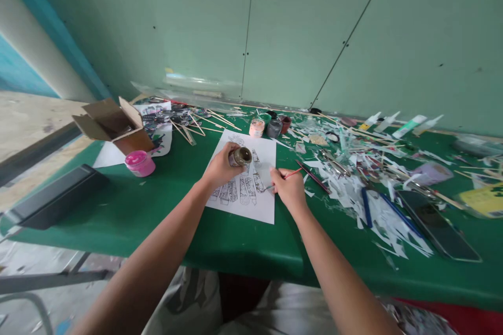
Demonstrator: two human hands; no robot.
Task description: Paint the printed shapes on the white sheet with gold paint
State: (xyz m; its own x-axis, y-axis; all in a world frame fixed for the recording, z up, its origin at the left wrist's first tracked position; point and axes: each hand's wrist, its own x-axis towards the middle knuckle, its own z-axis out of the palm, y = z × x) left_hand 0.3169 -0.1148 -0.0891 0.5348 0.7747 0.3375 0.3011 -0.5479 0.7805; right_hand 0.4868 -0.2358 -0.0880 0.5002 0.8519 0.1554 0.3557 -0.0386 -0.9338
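Observation:
A white sheet of paper (264, 213) with printed black-and-white patterned shapes lies flat on the green table. My left hand (222, 166) is wrapped round a small jar of brownish paint (240, 156), tilted over the sheet with its mouth towards the right. At the sheet's right edge, my right hand (288, 188) pinches a thin paintbrush (294, 172) with a red handle. The brush's tip points left, close to the printed shapes; I cannot tell whether it touches the paper.
Paint jars (274, 127) stand behind the sheet. Left are a pink paint jar (140, 163), an open cardboard box (118, 128) and a dark grey object (58, 196). Right lie paper scraps (353, 193), scissors (369, 207), a phone (436, 225) and several glue bottles (409, 126). A green wall rises behind.

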